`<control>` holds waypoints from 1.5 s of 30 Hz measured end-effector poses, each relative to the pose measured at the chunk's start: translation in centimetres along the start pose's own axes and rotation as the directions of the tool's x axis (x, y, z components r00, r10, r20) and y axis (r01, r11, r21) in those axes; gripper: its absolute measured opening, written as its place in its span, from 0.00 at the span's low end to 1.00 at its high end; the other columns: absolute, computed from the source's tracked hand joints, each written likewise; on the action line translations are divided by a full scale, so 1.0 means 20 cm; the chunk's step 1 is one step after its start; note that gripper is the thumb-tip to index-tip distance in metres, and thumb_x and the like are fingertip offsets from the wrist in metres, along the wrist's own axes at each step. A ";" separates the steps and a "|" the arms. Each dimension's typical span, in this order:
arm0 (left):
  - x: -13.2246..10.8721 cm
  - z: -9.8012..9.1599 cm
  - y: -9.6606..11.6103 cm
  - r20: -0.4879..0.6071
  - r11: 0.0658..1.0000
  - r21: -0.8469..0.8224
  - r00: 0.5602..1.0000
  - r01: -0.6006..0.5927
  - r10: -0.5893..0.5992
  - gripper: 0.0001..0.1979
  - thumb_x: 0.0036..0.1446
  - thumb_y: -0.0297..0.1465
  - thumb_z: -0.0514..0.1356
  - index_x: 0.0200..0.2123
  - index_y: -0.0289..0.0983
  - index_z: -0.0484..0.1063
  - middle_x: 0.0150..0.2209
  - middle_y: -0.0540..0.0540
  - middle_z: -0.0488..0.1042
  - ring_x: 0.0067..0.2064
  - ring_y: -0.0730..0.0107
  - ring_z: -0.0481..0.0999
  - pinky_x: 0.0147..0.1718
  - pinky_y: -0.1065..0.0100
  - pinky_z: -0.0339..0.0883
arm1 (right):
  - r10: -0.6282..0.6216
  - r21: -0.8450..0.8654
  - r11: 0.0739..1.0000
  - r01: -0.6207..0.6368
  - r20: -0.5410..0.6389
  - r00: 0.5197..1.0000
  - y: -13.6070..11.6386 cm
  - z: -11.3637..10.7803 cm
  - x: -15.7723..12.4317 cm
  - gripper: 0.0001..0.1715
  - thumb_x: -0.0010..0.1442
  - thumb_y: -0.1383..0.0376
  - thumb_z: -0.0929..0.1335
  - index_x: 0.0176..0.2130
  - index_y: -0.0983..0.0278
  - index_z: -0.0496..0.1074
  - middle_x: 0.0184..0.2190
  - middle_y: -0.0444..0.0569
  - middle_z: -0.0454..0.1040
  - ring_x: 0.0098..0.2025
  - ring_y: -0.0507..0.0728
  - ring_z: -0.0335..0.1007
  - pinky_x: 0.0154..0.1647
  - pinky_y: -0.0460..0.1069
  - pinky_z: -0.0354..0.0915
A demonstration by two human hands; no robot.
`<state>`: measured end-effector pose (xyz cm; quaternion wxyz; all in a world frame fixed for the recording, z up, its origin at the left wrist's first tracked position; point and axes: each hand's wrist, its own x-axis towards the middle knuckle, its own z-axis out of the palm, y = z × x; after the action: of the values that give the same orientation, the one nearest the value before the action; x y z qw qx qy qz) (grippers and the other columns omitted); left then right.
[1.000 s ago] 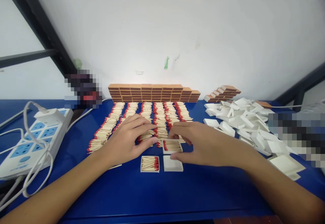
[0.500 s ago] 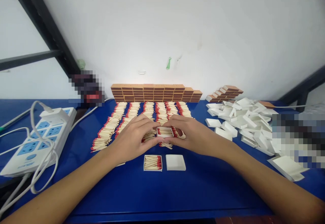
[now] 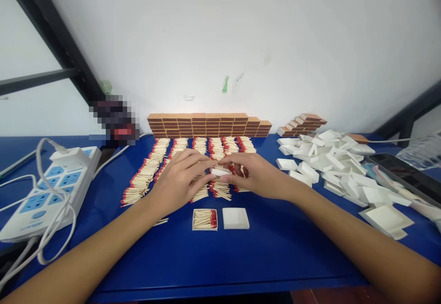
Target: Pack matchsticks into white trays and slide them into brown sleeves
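Between my two hands is a small white matchbox tray (image 3: 220, 172), tilted so that its white outer side faces me and its inside is hidden. My left hand (image 3: 184, 173) has its fingertips and thumb at the tray's left end. At the other end, my right hand (image 3: 246, 171) pinches it between thumb and fingers. Rows of red-tipped matches (image 3: 146, 173) lie just behind and under the hands. Nearer to me on the blue table sit a tray filled with matches (image 3: 204, 220) and, beside it, a white tray (image 3: 235, 218) with no matches showing.
Brown matchboxes (image 3: 206, 125) are stacked along the wall, with a smaller stepped stack (image 3: 303, 125) to the right. Many white trays (image 3: 330, 161) lie heaped at right, near a dark phone (image 3: 406, 177). A power strip (image 3: 51, 194) with looped cables stands at left.
The held tray has tipped, so the matches seen inside it before are now out of sight. Both hands stay around it. The camera view has shifted slightly.
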<state>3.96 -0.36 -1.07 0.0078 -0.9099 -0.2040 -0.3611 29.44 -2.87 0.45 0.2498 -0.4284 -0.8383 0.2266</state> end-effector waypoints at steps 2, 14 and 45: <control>0.00 0.00 0.00 -0.003 0.999 0.030 1.000 -0.024 0.024 0.10 0.70 0.32 0.62 0.52 0.39 0.77 0.46 0.45 0.83 0.49 0.59 0.76 0.51 0.55 0.70 | 0.005 0.000 1.000 -0.005 -0.002 1.000 0.01 0.00 0.00 0.23 0.70 0.49 0.70 0.55 0.61 0.78 0.34 0.45 0.77 0.29 0.52 0.66 0.32 0.49 0.63; -0.01 0.02 -0.02 0.067 0.996 0.006 0.994 0.091 -0.091 0.08 0.71 0.34 0.61 0.48 0.37 0.78 0.41 0.44 0.83 0.48 0.58 0.76 0.49 0.55 0.70 | -0.001 -0.054 0.999 0.001 -0.012 1.000 0.00 -0.01 0.00 0.19 0.72 0.51 0.68 0.50 0.62 0.77 0.38 0.48 0.79 0.32 0.54 0.68 0.35 0.50 0.62; 0.02 0.04 -0.05 0.107 0.991 0.108 0.990 0.085 -0.096 0.19 0.68 0.40 0.65 0.57 0.39 0.75 0.48 0.42 0.81 0.50 0.55 0.73 0.52 0.53 0.66 | 0.128 0.096 0.989 -0.113 -0.161 0.979 0.03 0.03 0.05 0.16 0.72 0.55 0.65 0.43 0.62 0.78 0.31 0.45 0.75 0.30 0.53 0.62 0.32 0.49 0.58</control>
<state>4.36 0.86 -1.57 0.0272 -0.9170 -0.2636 -0.2983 28.90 -1.90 -0.15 0.3233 -0.4847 -0.7763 0.2407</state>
